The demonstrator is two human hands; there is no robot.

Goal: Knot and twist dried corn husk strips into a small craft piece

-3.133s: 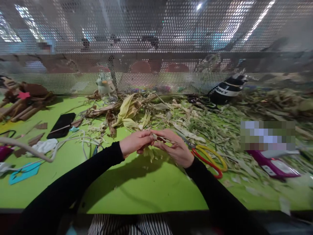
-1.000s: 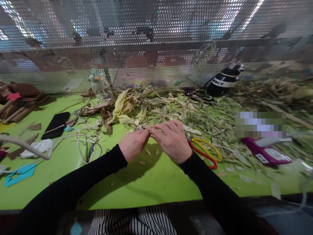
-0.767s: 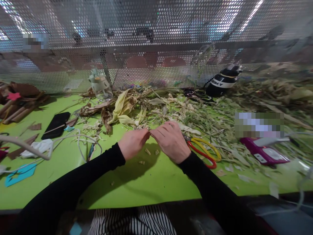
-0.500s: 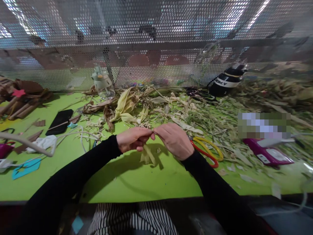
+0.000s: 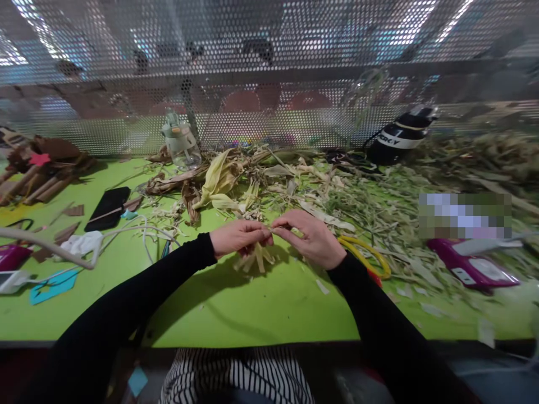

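Note:
My left hand (image 5: 242, 237) is closed on a piece of pale corn husk (image 5: 257, 260), whose split strips fan out below the fingers over the green table. Just to its right, my right hand (image 5: 309, 238) is pinched at the husk's upper end, thumb against forefinger, close to the left fingertips. The exact pinch point is small and partly hidden. Behind the hands lies a larger yellow-green corn husk (image 5: 217, 178). Scissors with yellow and red handles (image 5: 370, 255) rest beside my right wrist, partly covered by the sleeve.
Dried husk scraps (image 5: 379, 207) spread along the back and right. A clear bottle (image 5: 183, 148) and a black bottle (image 5: 398, 140) stand by the perforated screen (image 5: 269, 123). Leftward are a black phone (image 5: 107, 209) and white cables (image 5: 122, 225); a purple glue gun-like device (image 5: 471, 269) lies right.
Both hands have shifted slightly right in the view and the right hand has turned, its thumb now showing. The husk strips hang more spread out, and the right sleeve covers more of the scissors.

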